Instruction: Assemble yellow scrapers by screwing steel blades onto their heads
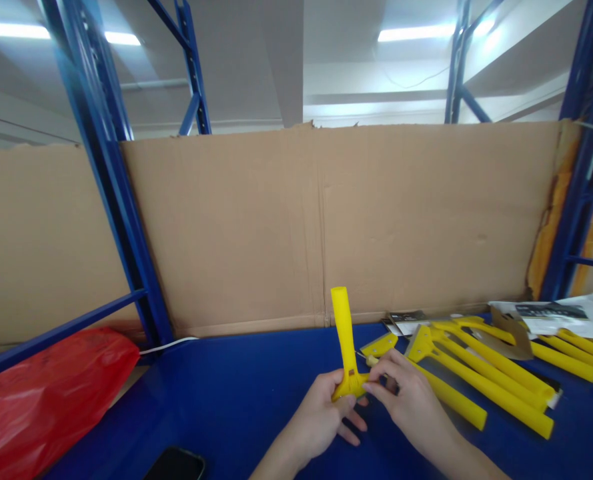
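A yellow scraper handle [344, 327] stands nearly upright above the blue table, its wide head at the bottom. My left hand [323, 410] grips that head from the left, thumb in front and other fingers below and behind. My right hand [409, 393] is closed at the right end of the head, thumb and fingertips pinched on it; whether a small part is also between them is hidden. Just behind my right hand lie several yellow scrapers [491, 380] with long handles, and a smaller yellow scraper head [379, 345].
On the blue table [236, 380], a black phone [176, 465] lies at the front edge. A red plastic bag [51, 400] sits at left. Packets [559, 319] and more yellow handles lie at right. A cardboard wall [246, 233] and blue posts stand behind.
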`<state>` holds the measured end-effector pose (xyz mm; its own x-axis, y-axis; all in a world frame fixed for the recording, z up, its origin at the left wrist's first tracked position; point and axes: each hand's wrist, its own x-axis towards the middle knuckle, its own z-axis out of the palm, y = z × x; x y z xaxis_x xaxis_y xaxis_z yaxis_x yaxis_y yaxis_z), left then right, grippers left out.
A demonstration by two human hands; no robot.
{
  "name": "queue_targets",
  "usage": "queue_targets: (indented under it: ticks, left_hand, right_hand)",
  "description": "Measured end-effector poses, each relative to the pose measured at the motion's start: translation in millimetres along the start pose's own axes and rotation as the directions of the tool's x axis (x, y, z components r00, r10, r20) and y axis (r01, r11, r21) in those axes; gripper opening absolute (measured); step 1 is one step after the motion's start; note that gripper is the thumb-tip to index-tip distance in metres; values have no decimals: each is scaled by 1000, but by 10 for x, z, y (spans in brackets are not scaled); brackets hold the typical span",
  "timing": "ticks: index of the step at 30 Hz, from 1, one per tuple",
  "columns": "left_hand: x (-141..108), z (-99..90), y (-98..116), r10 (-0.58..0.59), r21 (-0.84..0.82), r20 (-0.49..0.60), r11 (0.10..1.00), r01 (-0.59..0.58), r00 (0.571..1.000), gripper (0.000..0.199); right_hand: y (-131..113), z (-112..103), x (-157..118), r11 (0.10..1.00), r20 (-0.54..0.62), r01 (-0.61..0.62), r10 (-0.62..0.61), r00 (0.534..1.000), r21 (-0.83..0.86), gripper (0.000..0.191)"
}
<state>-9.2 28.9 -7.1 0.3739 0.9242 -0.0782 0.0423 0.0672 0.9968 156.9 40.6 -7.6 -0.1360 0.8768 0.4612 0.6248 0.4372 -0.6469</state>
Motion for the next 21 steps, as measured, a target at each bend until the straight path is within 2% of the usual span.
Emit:
queue_targets:
  ticks: [1, 3, 7, 12, 15, 18, 21]
  left_hand:
    - [-1, -3, 1, 2, 2, -1, 1000, -2, 1000, 44]
    - [-8, -9, 16, -2, -14, 0, 1000, 2, 1000, 44]
    - [-29, -13, 65, -11, -72, 9, 997, 11, 1000, 45]
    - [-43, -15, 59, 10, -144, 11, 990, -8, 1000, 41]
    - [-56, -25, 42, 9, -202, 44, 979, 0, 999, 40]
    - [-71, -43, 38, 0, -223, 78, 975, 17, 997, 40]
    - [-76, -53, 37, -24, -198, 73, 979, 38, 997, 41]
  right_hand:
    - [22, 14, 3, 1000, -24, -28, 29, 999, 6, 2]
    - [65, 36, 12, 997, -46, -72, 73, 996, 26, 11]
    - [135, 61, 26, 991, -35, -110, 113, 993, 78, 15]
    - [197, 65, 46, 988, -31, -90, 95, 995, 125, 20]
    - [163, 44, 62, 966, 38, -110, 104, 994, 232, 19]
    - [55, 7, 62, 907, 157, -211, 164, 974, 365, 18]
    - [-54, -28, 45, 865, 233, -274, 188, 954, 420, 17]
